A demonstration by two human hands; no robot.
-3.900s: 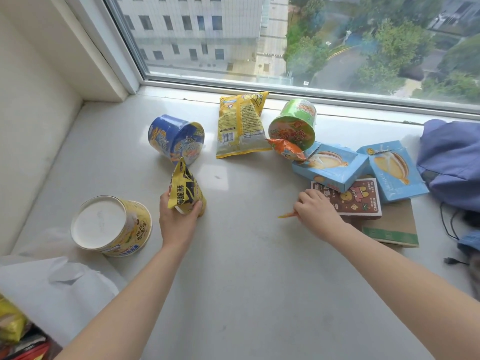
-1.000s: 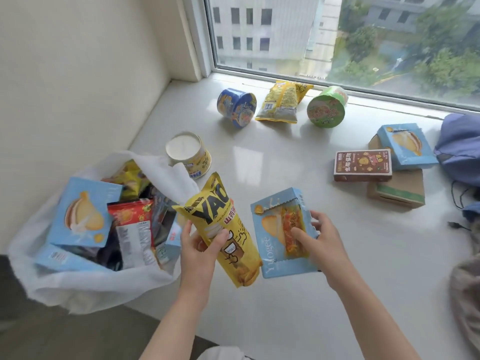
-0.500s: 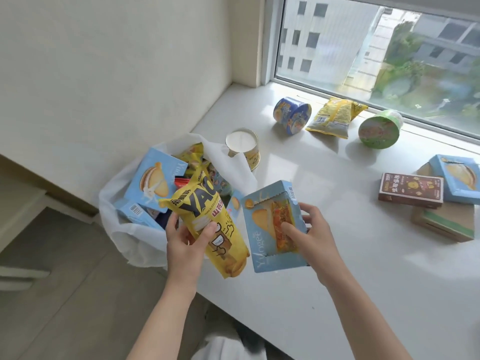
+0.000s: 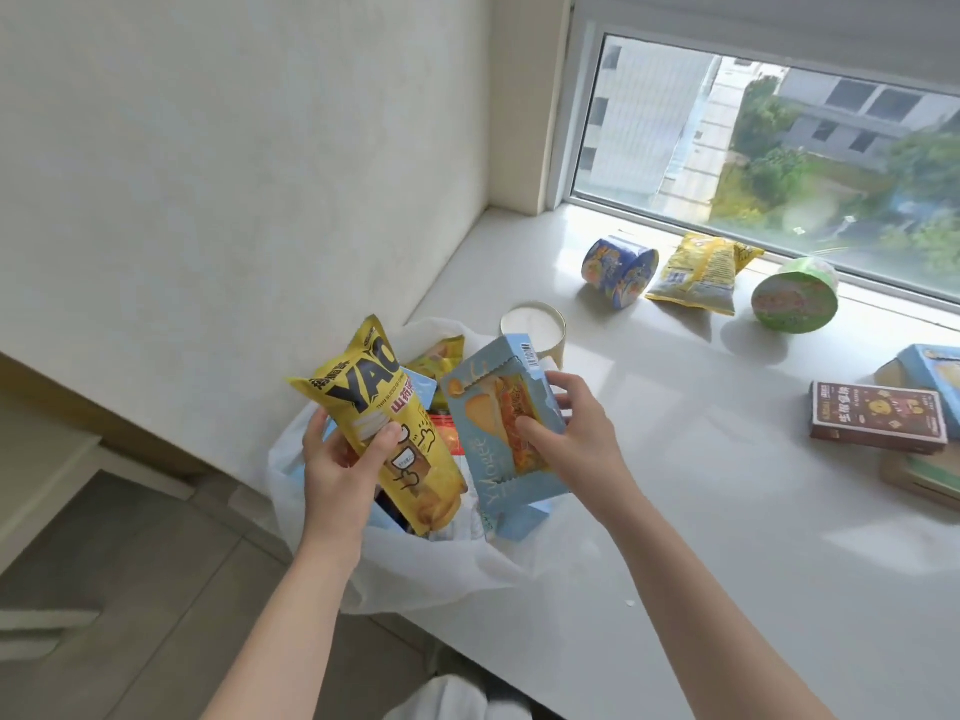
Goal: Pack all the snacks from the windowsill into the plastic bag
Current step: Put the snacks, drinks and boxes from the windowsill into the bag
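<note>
Yellow snack pouch [image 4: 387,423] gripped in left hand [image 4: 343,470], blue box [image 4: 498,423] gripped in right hand [image 4: 576,439]; both just above open plastic bag [image 4: 415,569] at windowsill [image 4: 675,511] edge, long axes tilted, lower ends toward bag mouth.

Both bare forearms reach forward, left hand [image 4: 337,470] gripping a yellow plastic snack pouch [image 4: 374,387], right hand [image 4: 576,433] pinching a light-blue cardboard box [image 4: 485,449]

Off-white wall [image 4: 234,174] left of and beyond the fingers [image 4: 565,391]; grey tiled floor [image 4: 130,589] below-left of them. White-framed window [image 4: 779,148] up-right of the fingers, daylight falling bright on the white windowsill [image 4: 727,511].
</note>
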